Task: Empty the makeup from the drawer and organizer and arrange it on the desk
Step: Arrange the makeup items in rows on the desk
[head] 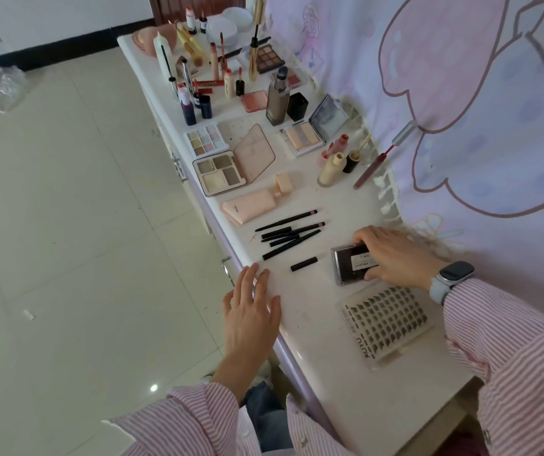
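Observation:
Makeup is laid out along a white desk (pixel 323 357). My right hand (pixel 392 256) grips a dark flat case with a white label (pixel 346 266), which lies on the desk near the wall cloth. My left hand (pixel 250 311) rests open at the desk's front edge, holding nothing. A clear lash tray (pixel 385 324) lies just in front of the dark case. Several black pencils (pixel 290 233) and a loose black cap (pixel 303 263) lie between my hands. Farther along are a peach tube (pixel 250 205), open palettes (pixel 221 172) and bottles (pixel 329 167).
At the far end stand more bottles, mascaras (pixel 254 57), a brown palette (pixel 269 57) and white dishes (pixel 227 28). A pink and lilac printed cloth (pixel 461 110) hangs along the right. Drawer handles (pixel 178 166) show on the desk front. Tiled floor (pixel 66 225) lies to the left.

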